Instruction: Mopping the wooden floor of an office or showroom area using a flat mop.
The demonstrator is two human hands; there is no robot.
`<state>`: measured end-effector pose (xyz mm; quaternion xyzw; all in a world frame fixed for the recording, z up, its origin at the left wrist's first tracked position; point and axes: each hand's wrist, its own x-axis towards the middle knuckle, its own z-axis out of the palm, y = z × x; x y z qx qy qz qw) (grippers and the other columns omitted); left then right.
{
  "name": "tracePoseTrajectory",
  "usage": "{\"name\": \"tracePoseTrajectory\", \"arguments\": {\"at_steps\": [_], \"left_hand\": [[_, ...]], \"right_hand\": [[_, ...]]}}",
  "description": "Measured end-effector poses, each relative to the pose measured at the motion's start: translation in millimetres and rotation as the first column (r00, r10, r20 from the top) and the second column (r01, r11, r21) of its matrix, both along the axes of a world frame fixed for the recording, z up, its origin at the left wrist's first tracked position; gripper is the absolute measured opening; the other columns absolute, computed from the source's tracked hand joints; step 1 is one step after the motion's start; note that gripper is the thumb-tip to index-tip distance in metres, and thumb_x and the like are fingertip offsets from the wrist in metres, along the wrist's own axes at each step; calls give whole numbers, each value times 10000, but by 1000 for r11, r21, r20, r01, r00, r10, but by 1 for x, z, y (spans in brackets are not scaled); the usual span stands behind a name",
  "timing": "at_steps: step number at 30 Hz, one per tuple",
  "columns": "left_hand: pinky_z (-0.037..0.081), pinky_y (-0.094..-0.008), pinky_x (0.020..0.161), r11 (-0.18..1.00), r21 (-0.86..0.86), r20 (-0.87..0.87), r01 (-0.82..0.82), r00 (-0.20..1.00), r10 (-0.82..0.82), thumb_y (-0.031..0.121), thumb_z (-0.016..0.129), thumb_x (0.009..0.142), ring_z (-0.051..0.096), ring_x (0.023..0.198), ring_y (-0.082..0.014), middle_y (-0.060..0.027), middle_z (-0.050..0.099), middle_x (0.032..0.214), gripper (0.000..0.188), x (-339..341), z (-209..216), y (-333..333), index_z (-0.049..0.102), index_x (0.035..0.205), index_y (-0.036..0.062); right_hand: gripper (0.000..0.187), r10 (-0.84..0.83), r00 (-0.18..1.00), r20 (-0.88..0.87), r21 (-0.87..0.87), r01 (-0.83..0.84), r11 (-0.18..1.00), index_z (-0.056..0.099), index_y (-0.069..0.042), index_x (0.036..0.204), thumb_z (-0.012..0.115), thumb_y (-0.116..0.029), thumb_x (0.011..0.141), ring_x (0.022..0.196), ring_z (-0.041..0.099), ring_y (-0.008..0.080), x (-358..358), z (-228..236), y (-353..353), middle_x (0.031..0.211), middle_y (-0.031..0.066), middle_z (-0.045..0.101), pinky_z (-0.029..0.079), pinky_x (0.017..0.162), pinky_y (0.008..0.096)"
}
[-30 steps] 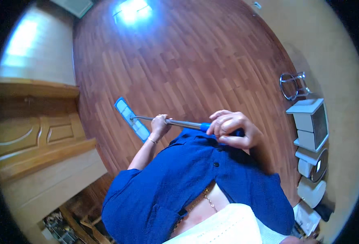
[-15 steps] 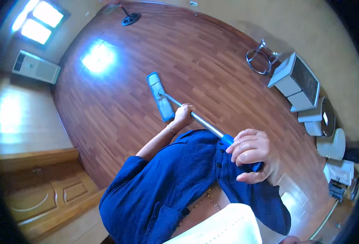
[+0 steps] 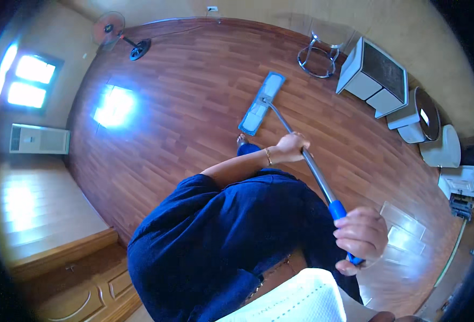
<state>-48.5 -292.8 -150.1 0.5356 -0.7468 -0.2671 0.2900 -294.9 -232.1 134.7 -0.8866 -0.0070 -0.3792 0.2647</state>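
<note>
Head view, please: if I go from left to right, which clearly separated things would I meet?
White floor-standing unit, standing fan, flat mop head, right hand, white rounded object.

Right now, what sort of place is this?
It looks like an indoor room, perhaps in a home, though I can't be sure. You can see a wood-patterned floor, a standing fan and a bright window.

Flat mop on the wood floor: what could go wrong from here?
The mop head lies just ahead of the foot, so a step forward might land on it. A swing to the right could bump the metal stool. If the left hand slips on the smooth pole, the mop head might veer.
</note>
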Motion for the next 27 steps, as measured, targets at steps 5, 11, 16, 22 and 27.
{"name": "tracePoseTrajectory", "arguments": {"at_steps": [5, 11, 16, 22, 27], "left_hand": [[475, -476, 664, 983, 38, 125, 182, 975, -185, 395, 696, 762, 601, 798, -335, -102, 589, 733, 343, -25, 11, -35, 553, 654, 103], [494, -472, 679, 975, 82, 227, 209, 948, -222, 358, 655, 781, 616, 821, -324, -97, 605, 754, 276, 12, 13, -72, 582, 673, 115], [493, -472, 682, 999, 44, 177, -13, 984, 5, 427, 661, 765, 611, 821, -332, -96, 600, 758, 337, 100, -7, -130, 560, 666, 121], [523, -467, 637, 973, 63, 291, -223, 936, 196, 282, 598, 737, 643, 819, -334, -117, 631, 791, 97, 261, -31, -197, 624, 717, 191], [484, -477, 630, 891, -9, 249, -455, 862, 442, 421, 689, 765, 618, 776, -355, -124, 600, 758, 336, 407, -41, -199, 558, 691, 121]], "right_hand": [[425, -178, 963, 202, -3, 182, 983, 545, -112, 763, 563, -512, 906, 679, 664, 172, -7, -6, -3, 713, 9, 637, 496, 641, 328], [453, -38, 951, 306, -39, 53, 998, 501, -95, 744, 490, -506, 936, 581, 608, 176, 24, -24, -55, 655, 23, 588, 463, 592, 345], [417, 63, 938, 341, 50, -84, 995, 511, -81, 726, 564, -456, 900, 628, 651, 231, 114, -56, -117, 680, 71, 629, 497, 604, 383], [279, 217, 959, 184, 270, -261, 927, 554, -61, 777, 730, -262, 695, 864, 646, 354, 262, -88, -193, 856, 158, 651, 474, 735, 457], [404, 193, 954, 229, 516, -287, 807, 608, -47, 878, 815, -346, 701, 993, 608, 362, 380, -108, -228, 944, 158, 659, 434, 934, 530]]}}
